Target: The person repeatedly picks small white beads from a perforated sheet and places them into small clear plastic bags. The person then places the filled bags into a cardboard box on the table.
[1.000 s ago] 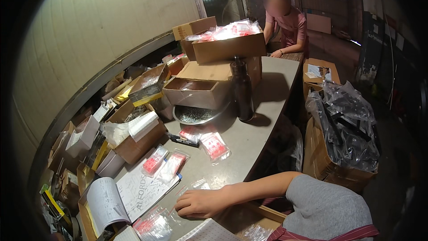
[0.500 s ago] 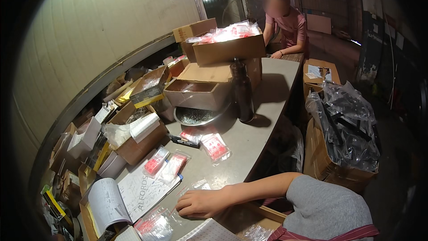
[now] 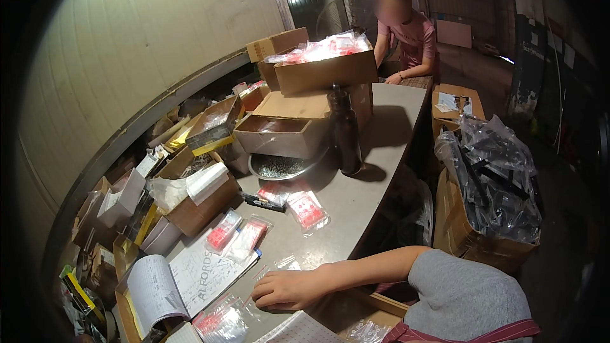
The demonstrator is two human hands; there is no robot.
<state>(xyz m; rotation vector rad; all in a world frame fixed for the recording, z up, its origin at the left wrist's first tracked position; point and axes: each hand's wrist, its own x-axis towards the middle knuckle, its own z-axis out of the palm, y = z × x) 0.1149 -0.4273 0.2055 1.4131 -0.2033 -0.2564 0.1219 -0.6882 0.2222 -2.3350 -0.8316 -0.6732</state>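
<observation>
My right hand (image 3: 283, 290) lies palm down on the grey tabletop, its fingers loosely bent with nothing visible in them. Close around it are small clear zip bags (image 3: 288, 263) and a bunch of red-marked zip bags (image 3: 219, 322). Beyond the fingers lies an open notebook with a handwritten page (image 3: 206, 273), its other pages curled over. Two red-and-white packets (image 3: 223, 228) rest on its upper edge. My left hand is out of the picture.
A dark bottle (image 3: 345, 130) stands by a metal bowl (image 3: 279, 166) of small dark parts. Cardboard boxes crowd the left side; one box (image 3: 324, 75) is heaped with bagged packets. A carton (image 3: 457, 228) of plastic-wrapped parts sits at right. Another person (image 3: 410, 41) leans at the far end.
</observation>
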